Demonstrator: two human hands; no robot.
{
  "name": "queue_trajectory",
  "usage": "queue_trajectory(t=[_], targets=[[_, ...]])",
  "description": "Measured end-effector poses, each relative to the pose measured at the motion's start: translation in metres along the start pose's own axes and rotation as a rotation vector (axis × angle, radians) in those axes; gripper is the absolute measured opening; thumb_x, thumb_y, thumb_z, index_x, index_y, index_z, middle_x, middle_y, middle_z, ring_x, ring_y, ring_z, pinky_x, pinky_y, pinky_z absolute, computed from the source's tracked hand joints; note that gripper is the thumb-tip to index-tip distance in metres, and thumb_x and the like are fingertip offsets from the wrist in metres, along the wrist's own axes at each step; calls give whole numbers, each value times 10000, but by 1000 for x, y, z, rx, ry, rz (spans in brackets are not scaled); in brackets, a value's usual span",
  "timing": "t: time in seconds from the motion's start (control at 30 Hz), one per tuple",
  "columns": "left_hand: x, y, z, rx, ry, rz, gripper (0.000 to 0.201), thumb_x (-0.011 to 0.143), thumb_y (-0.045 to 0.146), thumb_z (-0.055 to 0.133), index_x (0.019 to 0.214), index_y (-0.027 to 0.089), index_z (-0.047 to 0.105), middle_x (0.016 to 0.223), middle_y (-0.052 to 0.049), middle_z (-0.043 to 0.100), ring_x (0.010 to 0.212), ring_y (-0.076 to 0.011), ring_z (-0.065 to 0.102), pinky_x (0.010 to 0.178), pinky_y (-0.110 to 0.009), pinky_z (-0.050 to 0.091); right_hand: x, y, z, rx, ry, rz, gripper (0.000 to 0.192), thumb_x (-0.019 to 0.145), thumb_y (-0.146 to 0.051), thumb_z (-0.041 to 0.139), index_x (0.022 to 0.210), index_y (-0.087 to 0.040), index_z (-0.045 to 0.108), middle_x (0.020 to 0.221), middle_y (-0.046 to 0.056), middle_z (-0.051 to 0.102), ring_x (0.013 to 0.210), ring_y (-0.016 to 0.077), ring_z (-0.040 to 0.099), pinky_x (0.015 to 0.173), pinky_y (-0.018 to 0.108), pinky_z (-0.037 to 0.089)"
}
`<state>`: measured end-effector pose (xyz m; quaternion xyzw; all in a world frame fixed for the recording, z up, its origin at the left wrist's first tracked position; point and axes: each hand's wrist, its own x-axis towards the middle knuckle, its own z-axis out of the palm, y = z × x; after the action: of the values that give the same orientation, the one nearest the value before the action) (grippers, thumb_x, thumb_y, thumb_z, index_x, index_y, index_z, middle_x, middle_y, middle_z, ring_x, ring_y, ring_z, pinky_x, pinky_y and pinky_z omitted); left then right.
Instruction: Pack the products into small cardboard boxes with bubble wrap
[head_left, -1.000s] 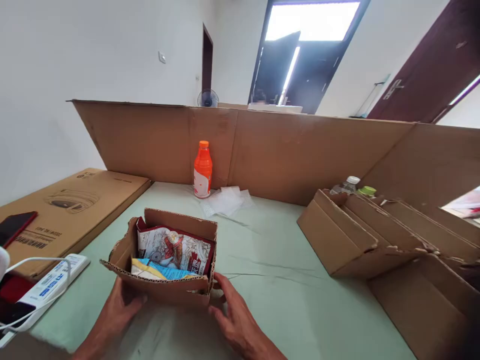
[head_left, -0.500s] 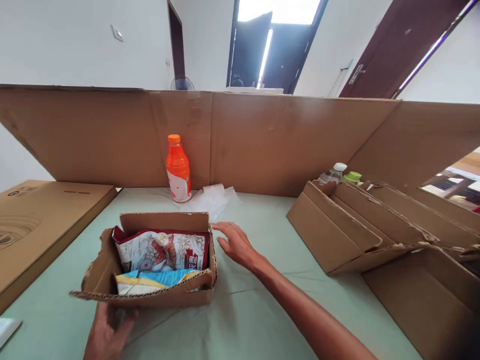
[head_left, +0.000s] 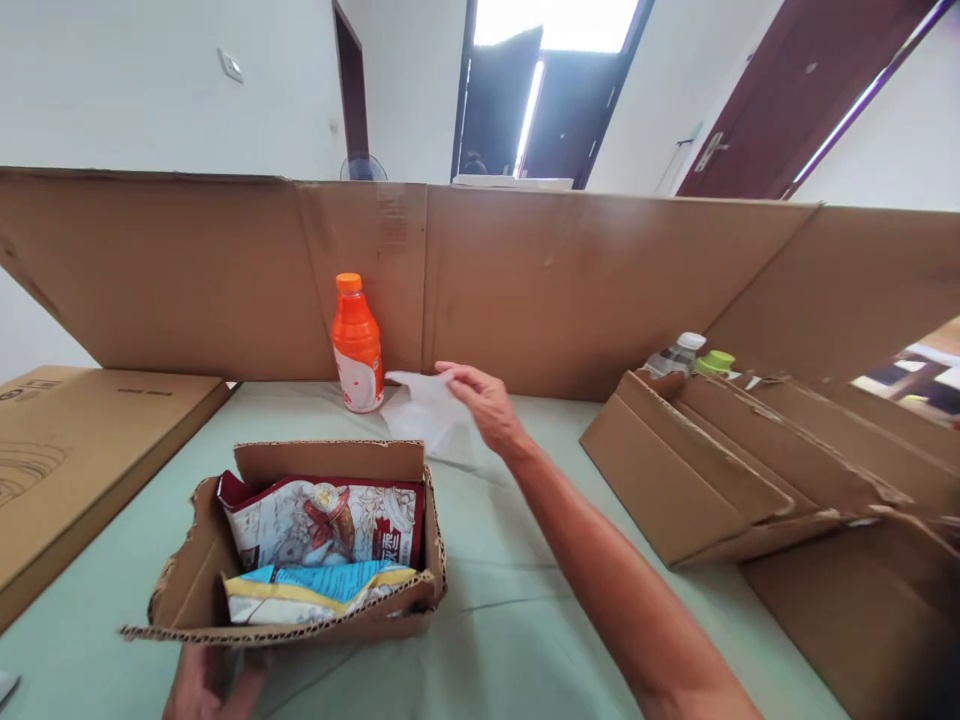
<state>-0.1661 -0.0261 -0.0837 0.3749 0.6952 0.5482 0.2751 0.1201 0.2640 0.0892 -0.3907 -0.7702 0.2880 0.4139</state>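
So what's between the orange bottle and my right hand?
In the head view, a thin whitish sheet is between the orange bottle and your right hand, its edge at your fingers.

Bright daylight burns out the window (head_left: 577, 22) at the top, and a white strip of glare splits the dark doors (head_left: 566, 115) below it. Haze softens the upper part of the cardboard wall (head_left: 615, 290). Soft, faint shadows lie on the cloth (head_left: 525, 630). The lower right corner falls dark, the left hand (head_left: 206, 690) looks blurred, and wide-angle distortion tilts the red-brown door (head_left: 802, 95).
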Motion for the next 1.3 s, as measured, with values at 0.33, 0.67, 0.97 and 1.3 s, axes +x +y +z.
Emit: queue_trajectory(t=[0.33, 0.67, 0.97, 1.3], targets=[[6, 33, 0, -144, -25, 49, 531, 691, 423, 766, 1123, 242, 516, 1146, -81, 644, 1143, -308, 619, 1063, -511, 470, -229, -57, -67, 446, -814, 414, 400, 910, -566, 605, 888, -190, 739, 948, 88, 773, 1148, 260, 663, 1009, 427, 471], [-9, 41, -28, -33, -36, 26, 844, 707, 473, 741, 1445, 269, 386, 1450, -133, 506, 1301, -335, 534, 1124, -551, 402, -225, -84, -56, 83, -494, 335, 308, 917, -391, 582, 1161, -250, 708, 1178, 58, 722, 1079, 227, 661, 925, 385, 516], [17, 71, 2, 38, -17, 75, 569, 720, 501, 694, 1170, 188, 543, 1062, -98, 675, 911, -271, 707, 835, -434, 586, -171, -60, 57, 45, -263, 282, 505, 834, -136, 561, 1338, -173, 556, 1174, 109, 715, 974, 211, 686, 774, 315, 544], [8, 67, -3, 176, -36, 95, 775, 796, 451, 664, 1475, 192, 397, 1492, -181, 448, 1210, -313, 594, 884, -415, 559, -214, -37, -24, -173, -207, 210, 607, 884, -183, 537, 1476, -279, 446, 1497, 85, 511, 1286, 255, 554, 1038, 473, 480]])
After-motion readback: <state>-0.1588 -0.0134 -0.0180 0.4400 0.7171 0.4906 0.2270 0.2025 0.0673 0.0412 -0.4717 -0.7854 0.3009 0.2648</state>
